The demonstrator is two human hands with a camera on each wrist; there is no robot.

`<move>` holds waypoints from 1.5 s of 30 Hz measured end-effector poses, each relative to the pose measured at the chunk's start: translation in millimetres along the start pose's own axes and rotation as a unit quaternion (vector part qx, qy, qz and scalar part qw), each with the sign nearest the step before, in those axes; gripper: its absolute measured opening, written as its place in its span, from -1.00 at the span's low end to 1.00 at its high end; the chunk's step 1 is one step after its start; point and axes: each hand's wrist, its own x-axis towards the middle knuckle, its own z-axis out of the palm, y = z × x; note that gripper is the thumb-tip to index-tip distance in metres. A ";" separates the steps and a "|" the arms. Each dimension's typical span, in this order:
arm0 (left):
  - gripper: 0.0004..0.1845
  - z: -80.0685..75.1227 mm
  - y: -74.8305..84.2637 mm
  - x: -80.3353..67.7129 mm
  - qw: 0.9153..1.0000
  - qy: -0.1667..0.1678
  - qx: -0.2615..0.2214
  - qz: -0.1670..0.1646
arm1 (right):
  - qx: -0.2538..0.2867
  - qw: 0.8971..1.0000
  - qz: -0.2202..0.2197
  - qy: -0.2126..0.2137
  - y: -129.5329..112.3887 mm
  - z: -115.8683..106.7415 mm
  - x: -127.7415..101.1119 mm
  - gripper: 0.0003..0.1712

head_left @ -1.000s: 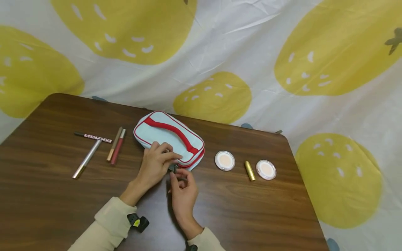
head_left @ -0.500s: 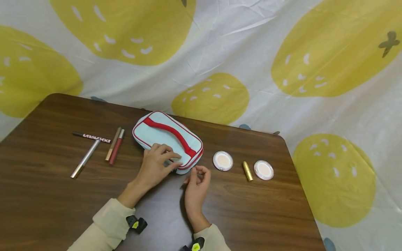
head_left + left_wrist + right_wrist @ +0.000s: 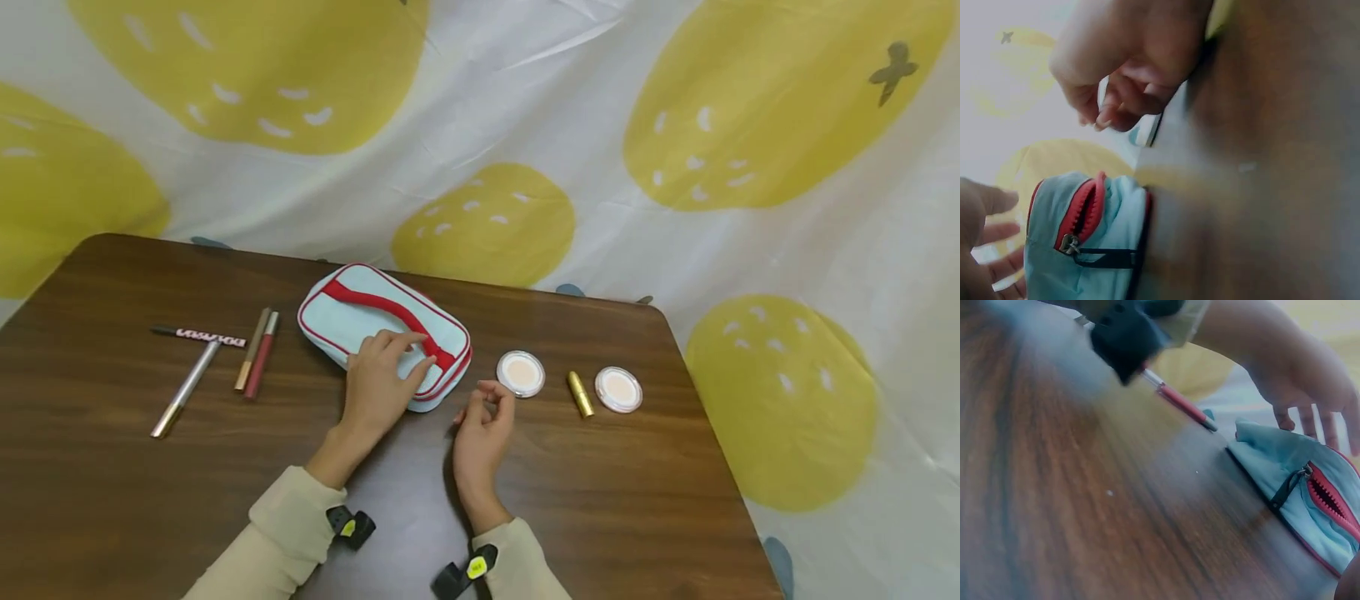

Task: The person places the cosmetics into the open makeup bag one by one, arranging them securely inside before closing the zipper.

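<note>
A light blue zip pouch [image 3: 356, 325] with red piping and a red handle [image 3: 397, 310] lies near the back of the table. My left hand [image 3: 378, 383] is over its front side, fingers spread and lightly bent, fingertips by the handle's right end. The wrist views show a red zipper [image 3: 1088, 212] parted along part of the pouch's side, its metal slider [image 3: 1305, 470] bearing a dark pull tab [image 3: 1107, 257]. Just off the pouch's front right corner is my right hand [image 3: 482, 437], fingers loosely curled around nothing.
Right of the pouch lie two round compacts [image 3: 521, 373] [image 3: 618, 389] with a gold lipstick tube [image 3: 580, 394] between them. On the left are a silver pen-like tube [image 3: 186, 388], a patterned pencil [image 3: 201, 335], a gold-brown tube [image 3: 252, 350] and a red tube [image 3: 261, 356]. A lemon-print cloth [image 3: 480, 225] hangs behind.
My right hand has let go of the zipper area and moved right, away from the pouch. The left hand has shifted up over the pouch toward the handle. The head view has shifted slightly.
</note>
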 end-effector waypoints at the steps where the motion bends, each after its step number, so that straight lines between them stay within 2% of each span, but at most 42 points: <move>1: -0.70 -2.9 -1.2 3.7 1.000 0.002 -0.006 -0.017 | -0.002 1.000 0.003 -0.001 -3.0 2.0 -1.0 -0.85; 5: -0.73 -19.6 -7.3 15.8 0.996 0.010 -0.047 -0.071 | -0.006 1.000 0.007 -0.005 -6.1 9.7 -5.8 -0.86; 7: -0.73 -27.8 -10.0 19.3 0.994 0.016 -0.068 -0.088 | -0.011 1.000 0.007 -0.009 -10.7 12.1 -8.1 -0.86; 10: -0.71 -34.1 -13.0 22.3 0.991 0.021 -0.074 -0.108 | -0.006 1.000 0.007 -0.011 -12.1 12.2 -9.4 -0.85; 18: -0.71 -30.3 -14.5 29.3 0.987 0.010 -0.065 -0.147 | -0.018 1.000 0.000 -0.015 -12.7 7.1 -9.3 -0.85; 23: -0.73 -26.9 -13.2 33.7 0.980 0.013 -0.075 -0.185 | -0.032 0.999 -0.007 -0.021 -12.4 7.1 -10.1 -0.86; 27: -0.73 -23.6 -6.5 34.4 0.974 -0.008 -0.089 -0.207 | -0.035 0.999 -0.008 -0.022 -14.6 7.4 -10.4 -0.86; 31: -0.71 -16.2 -0.6 34.7 0.978 -0.026 -0.085 -0.191 | -0.044 0.999 -0.010 -0.018 -16.8 6.8 -9.5 -0.87; 37: -0.71 -3.7 -2.1 36.6 0.990 -0.018 -0.042 -0.135 | -0.058 0.998 -0.011 -0.016 -18.7 6.0 -6.2 -0.87; 45: -0.74 11.1 -5.3 42.9 0.995 -0.035 0.026 -0.089 | -0.053 0.999 -0.005 -0.003 -16.8 4.3 -4.3 -0.86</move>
